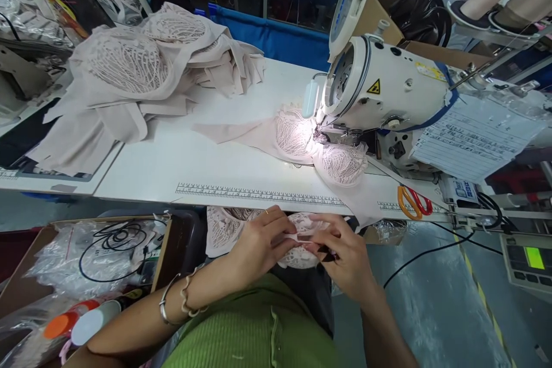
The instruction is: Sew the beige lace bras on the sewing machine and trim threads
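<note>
Close handwork on lace seems the step in hand. The pale pink lace bra piece [223,234], openwork and bunched, lies at the frame's lower centre. The left hand [261,240] and right hand [345,254] pinch its narrow edge [297,238], the right also holding a small dark object [326,254], type unclear; the next move calls for fine, even fingertip control.

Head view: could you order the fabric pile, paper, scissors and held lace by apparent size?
1. Fabric pile
2. Paper and held lace: unsure, as the lace is partly hidden
3. Scissors
</note>
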Demonstrator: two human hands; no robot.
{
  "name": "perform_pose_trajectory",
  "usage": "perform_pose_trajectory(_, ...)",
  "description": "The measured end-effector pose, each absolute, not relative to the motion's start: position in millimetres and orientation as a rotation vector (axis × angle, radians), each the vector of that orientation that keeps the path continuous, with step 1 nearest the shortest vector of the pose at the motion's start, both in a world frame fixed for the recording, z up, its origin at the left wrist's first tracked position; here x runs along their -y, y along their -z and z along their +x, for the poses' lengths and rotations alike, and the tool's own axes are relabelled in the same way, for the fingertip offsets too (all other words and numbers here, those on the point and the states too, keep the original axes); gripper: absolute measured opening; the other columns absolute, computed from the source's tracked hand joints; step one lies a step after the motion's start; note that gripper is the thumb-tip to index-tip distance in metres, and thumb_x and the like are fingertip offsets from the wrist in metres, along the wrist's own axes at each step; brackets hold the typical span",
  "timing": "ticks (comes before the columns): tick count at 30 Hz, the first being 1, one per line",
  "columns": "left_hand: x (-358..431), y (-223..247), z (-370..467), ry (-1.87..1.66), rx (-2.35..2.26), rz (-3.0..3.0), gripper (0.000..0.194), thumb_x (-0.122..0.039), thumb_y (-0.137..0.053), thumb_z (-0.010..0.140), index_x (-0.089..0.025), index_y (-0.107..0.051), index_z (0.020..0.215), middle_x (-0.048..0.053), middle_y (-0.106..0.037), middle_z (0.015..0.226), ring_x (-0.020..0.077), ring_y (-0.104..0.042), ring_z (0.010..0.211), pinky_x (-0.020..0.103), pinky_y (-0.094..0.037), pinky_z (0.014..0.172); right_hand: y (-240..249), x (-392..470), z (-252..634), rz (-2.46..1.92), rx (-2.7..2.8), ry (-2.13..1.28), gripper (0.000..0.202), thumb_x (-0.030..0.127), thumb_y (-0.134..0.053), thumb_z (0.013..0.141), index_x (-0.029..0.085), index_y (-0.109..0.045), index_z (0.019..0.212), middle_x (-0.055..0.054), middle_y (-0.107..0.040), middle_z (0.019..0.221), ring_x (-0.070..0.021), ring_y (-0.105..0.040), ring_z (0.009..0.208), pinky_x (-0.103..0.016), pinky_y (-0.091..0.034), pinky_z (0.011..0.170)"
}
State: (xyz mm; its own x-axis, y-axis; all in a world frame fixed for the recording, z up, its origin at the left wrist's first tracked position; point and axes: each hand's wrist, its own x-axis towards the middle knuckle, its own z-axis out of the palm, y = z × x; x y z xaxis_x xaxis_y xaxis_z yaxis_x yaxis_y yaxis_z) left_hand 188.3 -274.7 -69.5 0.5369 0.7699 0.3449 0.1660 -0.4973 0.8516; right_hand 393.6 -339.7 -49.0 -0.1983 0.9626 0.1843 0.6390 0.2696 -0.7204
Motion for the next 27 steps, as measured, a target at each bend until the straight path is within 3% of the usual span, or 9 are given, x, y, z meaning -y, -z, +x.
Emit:
perform_pose_trajectory(2,271.0,65.1,184.0,-0.909,-0.751,1.855,0.007,-0.017,-0.066,0.09,-0.018,-0.068,0.083,0.005,-0.067,0.08,0.0185,-0.063,0.078,0.028,-0.05,0.068,46.4,337.6,401.3,-1.394,1.939,-0.825,0.018,0.024,-0.059,0.096,0.021,-0.065,0.079,-0.01,-0.067,0.112,-0.0148,-0.063,0.072,-0.026,-0.047,0.06)
perform_pose_trajectory(6,258.8,58.5,168.6,-0.863,-0.787,1.57,0.007,-0.019,-0.074,0.084,-0.018,-0.071,0.077,0.005,-0.067,0.078,0.0169,-0.063,0.074,0.026,-0.048,0.065,41.3,335.0,421.8,-1.286,1.884,-1.05,0.034,0.042,-0.062,0.097,0.02,-0.062,0.07,-0.004,-0.06,0.075,-0.0146,-0.054,0.063,-0.026,-0.04,0.053)
perform_pose_trajectory(9,251.7,58.5,155.8,-0.917,-0.838,1.454,0.008,-0.022,-0.077,0.081,-0.018,-0.072,0.076,0.006,-0.069,0.079,0.0181,-0.064,0.076,0.027,-0.049,0.066,39.4,335.8,435.6,-1.325,1.821,-1.04,0.038,0.048,-0.06,0.097,0.02,-0.066,0.071,-0.005,-0.063,0.078,-0.0136,-0.052,0.06,-0.026,-0.038,0.05)
perform_pose_trajectory(14,252.4,65.7,147.7,-1.004,-0.929,1.435,0.007,-0.021,-0.079,0.078,-0.019,-0.074,0.075,0.005,-0.07,0.079,0.0191,-0.064,0.079,0.029,-0.05,0.071,42.1,337.8,438.1,-1.408,1.776,-0.807,0.024,0.036,-0.066,0.095,0.022,-0.071,0.077,-0.006,-0.07,0.082,-0.0148,-0.058,0.061,-0.026,-0.04,0.047)
perform_pose_trajectory(19,254.8,73.0,148.5,-1.022,-0.965,1.456,0.006,-0.022,-0.076,0.081,-0.02,-0.074,0.076,0.005,-0.07,0.08,0.0193,-0.064,0.08,0.029,-0.051,0.072,51.2,337.1,424.9,-1.473,1.742,-0.446,0.023,0.021,-0.067,0.092,0.023,-0.059,0.07,-0.003,-0.07,0.075,-0.0162,-0.062,0.065,-0.027,-0.044,0.053)
perform_pose_trajectory(22,254.3,74.8,147.4,-1.011,-1.0,1.452,0.004,-0.023,-0.076,0.081,-0.021,-0.076,0.078,0.005,-0.071,0.082,0.0201,-0.065,0.082,0.029,-0.051,0.071,57.5,337.8,421.8,-1.517,1.708,-0.402,0.022,0.021,-0.067,0.092,0.024,-0.056,0.073,0.0,-0.069,0.073,-0.0133,-0.058,0.058,-0.025,-0.044,0.051)
perform_pose_trajectory(27,253.3,78.3,146.9,-1.016,-1.017,1.423,0.002,-0.023,-0.078,0.08,-0.023,-0.078,0.078,0.005,-0.071,0.084,0.0202,-0.065,0.083,0.028,-0.051,0.071,61.3,337.4,422.3,-1.635,1.678,-0.387,0.004,0.028,-0.068,0.093,0.025,-0.068,0.095,0.0,-0.07,0.076,-0.013,-0.054,0.053,-0.026,-0.045,0.052)
